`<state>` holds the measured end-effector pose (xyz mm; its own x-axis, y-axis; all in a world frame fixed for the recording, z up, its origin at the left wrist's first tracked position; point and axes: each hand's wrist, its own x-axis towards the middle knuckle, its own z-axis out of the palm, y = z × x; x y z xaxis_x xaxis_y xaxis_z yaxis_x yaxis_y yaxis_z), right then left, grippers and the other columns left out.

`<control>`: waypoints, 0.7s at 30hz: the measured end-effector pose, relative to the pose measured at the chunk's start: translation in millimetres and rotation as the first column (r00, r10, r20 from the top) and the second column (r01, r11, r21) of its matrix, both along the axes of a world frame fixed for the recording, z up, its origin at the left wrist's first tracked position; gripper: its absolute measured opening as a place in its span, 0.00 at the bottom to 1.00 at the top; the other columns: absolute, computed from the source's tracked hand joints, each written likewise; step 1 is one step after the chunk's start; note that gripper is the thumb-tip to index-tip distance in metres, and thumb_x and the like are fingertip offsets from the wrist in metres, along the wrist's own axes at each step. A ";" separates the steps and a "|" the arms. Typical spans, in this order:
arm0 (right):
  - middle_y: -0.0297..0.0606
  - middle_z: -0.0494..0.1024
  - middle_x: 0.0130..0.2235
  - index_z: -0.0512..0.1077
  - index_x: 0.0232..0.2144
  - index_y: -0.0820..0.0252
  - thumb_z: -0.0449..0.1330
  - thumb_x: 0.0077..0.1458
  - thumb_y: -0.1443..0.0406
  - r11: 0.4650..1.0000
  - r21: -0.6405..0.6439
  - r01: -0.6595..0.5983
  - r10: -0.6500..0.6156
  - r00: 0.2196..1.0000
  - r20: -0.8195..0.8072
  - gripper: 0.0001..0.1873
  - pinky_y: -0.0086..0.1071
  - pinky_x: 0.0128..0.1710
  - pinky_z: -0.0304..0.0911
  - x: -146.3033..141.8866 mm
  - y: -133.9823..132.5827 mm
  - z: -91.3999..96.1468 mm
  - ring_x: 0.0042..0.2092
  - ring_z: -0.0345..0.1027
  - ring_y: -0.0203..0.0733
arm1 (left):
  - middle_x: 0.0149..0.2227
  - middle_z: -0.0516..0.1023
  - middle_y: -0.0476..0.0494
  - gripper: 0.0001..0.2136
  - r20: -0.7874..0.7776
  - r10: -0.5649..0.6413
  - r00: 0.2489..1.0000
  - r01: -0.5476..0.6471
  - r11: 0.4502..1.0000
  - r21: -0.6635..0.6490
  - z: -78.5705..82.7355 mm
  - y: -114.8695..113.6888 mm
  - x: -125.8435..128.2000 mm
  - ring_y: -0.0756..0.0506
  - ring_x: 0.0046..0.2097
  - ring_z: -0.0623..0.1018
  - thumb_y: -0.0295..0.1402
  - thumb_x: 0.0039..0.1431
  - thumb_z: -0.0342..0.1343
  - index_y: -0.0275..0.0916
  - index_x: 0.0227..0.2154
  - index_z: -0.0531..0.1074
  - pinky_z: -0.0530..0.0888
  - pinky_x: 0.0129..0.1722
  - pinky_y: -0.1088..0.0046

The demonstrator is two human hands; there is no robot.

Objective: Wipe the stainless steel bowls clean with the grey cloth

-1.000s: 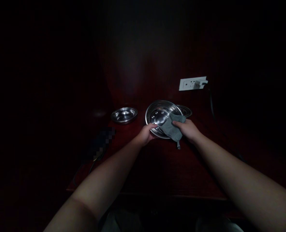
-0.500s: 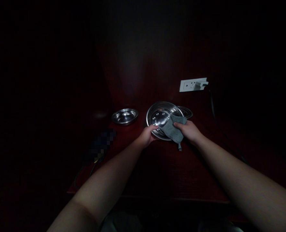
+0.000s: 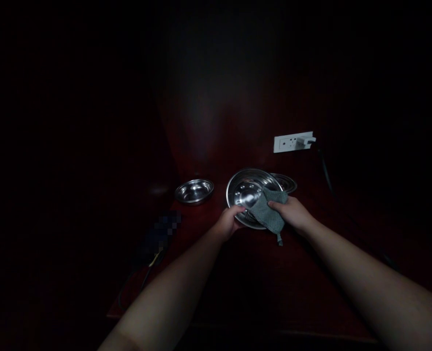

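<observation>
A shiny metal bowl point(image 3: 242, 187) is tilted toward me above the dark red table. My left hand point(image 3: 230, 223) grips its lower left rim, thumb on the inside. Around the right rim lies a grey-green cloth point(image 3: 269, 214), pinched there by my right hand point(image 3: 291, 213) with the thumb on top. A small loop dangles from the cloth's lower corner. Behind the bowl, partly hidden by it, is another round metal dish point(image 3: 289, 184). To the left stands a smaller metal bowl point(image 3: 194, 191), untouched.
On the back wall sits a white socket plate point(image 3: 285, 143) with a plug in it, and a dark cable point(image 3: 325, 170) hangs down at its right. A blurred-out dark object point(image 3: 157, 239) with a cord lies on the left of the table point(image 3: 252, 282). The surroundings are very dark.
The whole view has shifted, so everything appears lower and slightly further right. Both hands keep their hold on the bowl and cloth, with hardly any change between them.
</observation>
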<state>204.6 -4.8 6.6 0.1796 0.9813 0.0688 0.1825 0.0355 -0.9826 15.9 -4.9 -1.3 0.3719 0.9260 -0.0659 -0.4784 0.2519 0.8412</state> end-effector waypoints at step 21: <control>0.44 0.79 0.39 0.73 0.35 0.62 0.62 0.43 0.64 1.000 0.009 -0.011 0.011 1.000 0.001 0.13 0.38 0.41 0.67 2.4 2.0 -1.9 0.39 0.74 0.45 | 0.37 0.78 0.37 0.16 0.014 -0.014 1.000 0.014 1.000 0.001 1.3 0.4 1.0 0.40 0.42 0.76 0.29 0.44 0.55 0.31 0.39 0.72 0.71 0.47 0.57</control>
<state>207.0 -2.8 4.7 0.1688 0.9826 0.0781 0.1827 0.0467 -0.9821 16.8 -4.5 0.0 0.3860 0.9206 -0.0593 -0.4867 0.2579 0.8346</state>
